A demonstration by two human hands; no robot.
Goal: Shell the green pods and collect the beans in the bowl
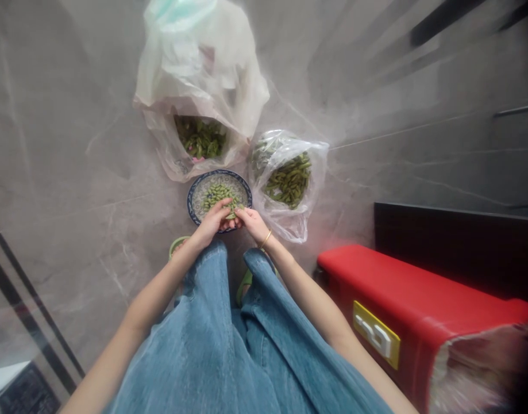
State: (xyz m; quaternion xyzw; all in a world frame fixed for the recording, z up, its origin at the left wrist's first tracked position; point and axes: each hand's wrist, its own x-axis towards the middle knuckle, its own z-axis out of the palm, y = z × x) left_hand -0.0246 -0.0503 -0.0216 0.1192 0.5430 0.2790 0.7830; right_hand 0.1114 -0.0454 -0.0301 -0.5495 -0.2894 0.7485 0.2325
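Note:
My left hand (215, 219) and my right hand (251, 222) meet over the front edge of a blue-rimmed plate (192, 202). Between their fingertips they grip a green bean pod (231, 216), partly hidden by the fingers. Shelled green beans (218, 194) lie heaped on the plate. To the right of the plate, a clear plastic bag (318, 167) stands open with many whole pods (291, 183) inside. Behind the plate, a larger white plastic bag (242, 75) holds green empty-looking pods or leaves (203, 138); I cannot tell which.
Grey marble-patterned tiles (74, 149) make up the floor. A red box (401, 287) with a yellow label stands at the right, in front of a black panel (453, 247). Dark metal strips (26, 310) run along the left. Green slippers (177, 244) show beside my jeans.

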